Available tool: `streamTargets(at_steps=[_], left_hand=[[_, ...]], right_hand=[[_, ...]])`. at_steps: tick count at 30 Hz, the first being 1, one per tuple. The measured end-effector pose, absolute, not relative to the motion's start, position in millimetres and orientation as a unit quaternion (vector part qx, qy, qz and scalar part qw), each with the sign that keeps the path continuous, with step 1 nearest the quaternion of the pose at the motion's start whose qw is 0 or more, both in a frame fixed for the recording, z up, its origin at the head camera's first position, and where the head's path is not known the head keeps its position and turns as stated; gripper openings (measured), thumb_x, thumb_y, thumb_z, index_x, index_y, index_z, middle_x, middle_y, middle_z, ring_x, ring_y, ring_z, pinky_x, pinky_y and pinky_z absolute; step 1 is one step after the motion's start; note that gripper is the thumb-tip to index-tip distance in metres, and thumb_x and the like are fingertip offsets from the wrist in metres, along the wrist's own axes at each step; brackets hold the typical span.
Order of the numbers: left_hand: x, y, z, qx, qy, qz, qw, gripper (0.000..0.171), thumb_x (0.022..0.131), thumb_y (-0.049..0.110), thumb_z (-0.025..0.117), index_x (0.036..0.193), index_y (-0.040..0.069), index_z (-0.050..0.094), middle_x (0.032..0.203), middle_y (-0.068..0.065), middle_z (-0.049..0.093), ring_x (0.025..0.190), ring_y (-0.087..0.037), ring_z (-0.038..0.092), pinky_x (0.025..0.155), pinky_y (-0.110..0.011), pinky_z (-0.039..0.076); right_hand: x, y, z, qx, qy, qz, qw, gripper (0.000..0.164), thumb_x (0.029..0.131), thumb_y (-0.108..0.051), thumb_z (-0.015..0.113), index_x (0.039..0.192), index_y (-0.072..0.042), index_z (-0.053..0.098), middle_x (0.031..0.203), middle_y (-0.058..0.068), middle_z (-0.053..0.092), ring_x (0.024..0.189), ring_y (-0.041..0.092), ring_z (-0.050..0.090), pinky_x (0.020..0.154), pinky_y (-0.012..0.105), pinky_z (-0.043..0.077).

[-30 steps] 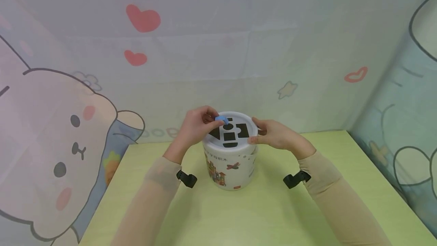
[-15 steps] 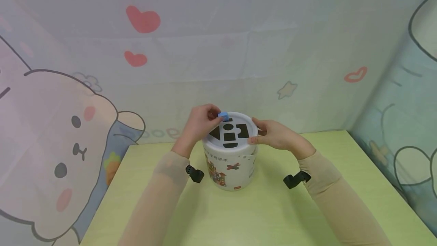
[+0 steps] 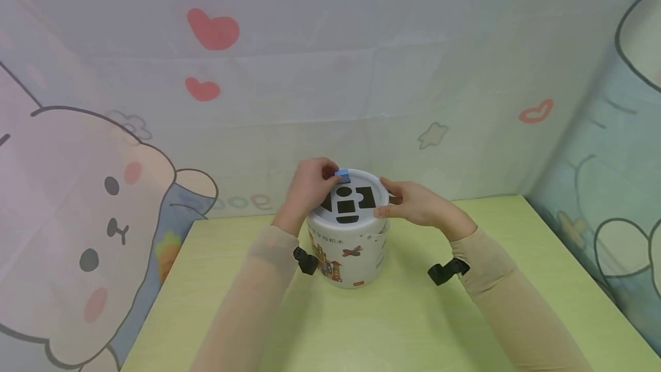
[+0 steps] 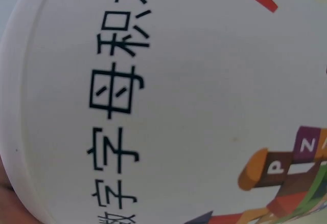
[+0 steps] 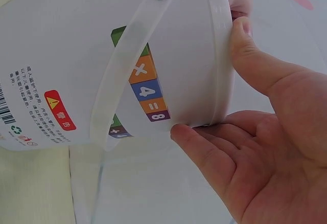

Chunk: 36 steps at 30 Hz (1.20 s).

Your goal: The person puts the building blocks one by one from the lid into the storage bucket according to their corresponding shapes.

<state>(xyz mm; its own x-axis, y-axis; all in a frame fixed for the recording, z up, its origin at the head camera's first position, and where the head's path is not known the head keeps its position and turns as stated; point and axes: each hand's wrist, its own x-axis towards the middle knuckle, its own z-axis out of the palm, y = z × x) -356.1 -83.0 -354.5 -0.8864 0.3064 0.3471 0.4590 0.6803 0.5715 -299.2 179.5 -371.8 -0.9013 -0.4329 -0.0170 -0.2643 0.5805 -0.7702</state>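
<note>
A white toy-block bucket (image 3: 351,260) stands upright, its white lid (image 3: 357,214) cut with dark shaped holes. My left hand (image 3: 308,183) pinches a small blue block (image 3: 342,175) between thumb and fingers over the lid's far side, where the block overlaps a slot. On the opposite side my right hand (image 3: 417,204) grips the bucket's top edge. In the right wrist view the thumb (image 5: 242,37) lies over the lid rim and the other fingers are against the bucket wall. Printed black characters on the bucket (image 4: 194,96) fill the left wrist view, where the block is hidden.
The bucket's pale carrying handle (image 5: 127,65) hangs down its side. Under it is a light green table (image 3: 201,303). A cartoon-printed cloth (image 3: 310,73) rises directly behind the table and along its sides. Both wrists wear black camera mounts, the left one (image 3: 306,260) close to the bucket.
My left hand has moved right and slightly away with the blue block, from the round hole to the slot at the lid's far side. The right hand and bucket have stayed put.
</note>
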Motion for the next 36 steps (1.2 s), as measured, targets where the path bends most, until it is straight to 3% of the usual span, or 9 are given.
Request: streamTargets(at_steps=[22,36], left_hand=[[-355.0,-83.7,-357.7,-0.205,-0.914,-0.334,0.108,0.02,0.099,0.012,0.08,0.115,0.0,0.078,0.107,-0.012,0.077,0.097,-0.024,0.072,0.085,-0.037,0.062],[-352.0,-97.3,-362.4,-0.22,-0.898,-0.367,0.105,0.024,0.101,0.022,0.078,0.116,0.003,0.078,0.109,-0.011,0.077,0.1,-0.024,0.073,0.089,-0.039,0.062]], right_hand=[[-299.3,177.4,-372.2,-0.204,0.877,-0.421,0.106,0.103,0.1,-0.044,0.077,0.17,0.001,0.016,0.169,0.023,0.034,0.147,0.043,0.047,0.12,0.059,0.04],[-299.3,179.5,-371.3,-0.203,0.884,-0.409,0.1,0.102,0.101,-0.043,0.076,0.17,0.002,0.017,0.169,0.023,0.035,0.149,0.044,0.045,0.12,0.059,0.041]])
